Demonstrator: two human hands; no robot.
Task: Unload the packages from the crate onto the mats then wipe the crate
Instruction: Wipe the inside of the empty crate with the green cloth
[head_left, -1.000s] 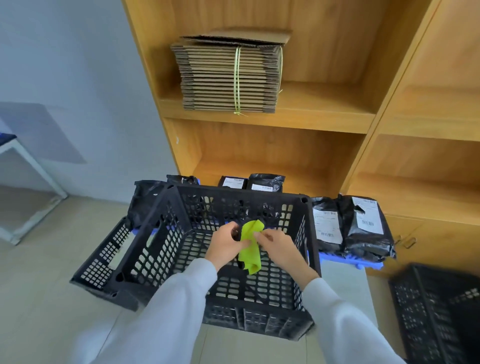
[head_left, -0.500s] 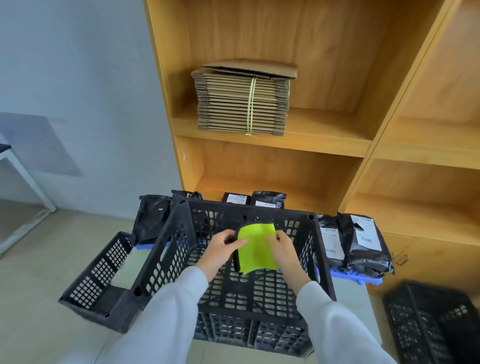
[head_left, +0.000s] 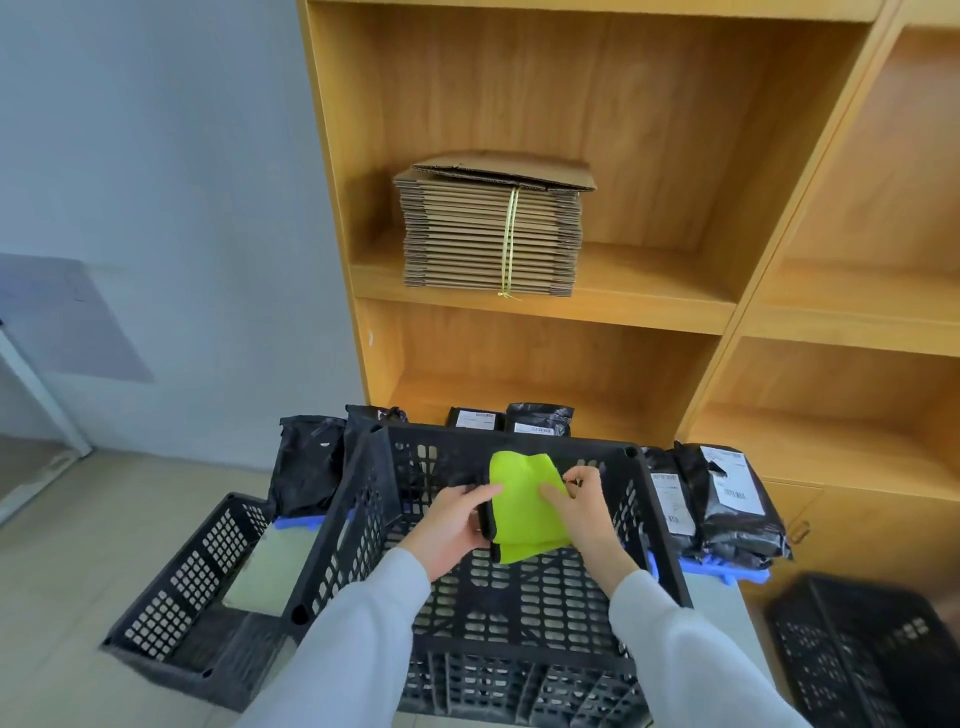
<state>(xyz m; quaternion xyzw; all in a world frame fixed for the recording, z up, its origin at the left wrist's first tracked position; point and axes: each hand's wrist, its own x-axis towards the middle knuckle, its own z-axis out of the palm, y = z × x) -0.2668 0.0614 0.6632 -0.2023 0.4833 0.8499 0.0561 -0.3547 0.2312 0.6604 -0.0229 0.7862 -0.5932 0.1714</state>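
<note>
A black lattice crate (head_left: 660, 525) stands in front of me with nothing inside it. Over its middle I hold a lime-green cloth (head_left: 522, 499) with a dark edge. My left hand (head_left: 457, 525) grips the cloth's left edge. My right hand (head_left: 584, 506) pinches its right side. Black packages (head_left: 727, 504) with white labels lie on a blue mat (head_left: 727, 574) to the crate's right. More black packages (head_left: 309, 470) stand behind and left of the crate, on another blue mat (head_left: 291, 522).
A second black crate (head_left: 187, 587) sits low at the left, and a third (head_left: 852, 654) at the lower right. Behind stands a wooden shelf unit (head_left: 623, 312) with a tied stack of flat cardboard (head_left: 493, 234). Left is tiled floor (head_left: 78, 545) and a grey wall.
The bunched cloth has been spread out flat between my two hands. My view has tilted upward, so more of the shelf shows.
</note>
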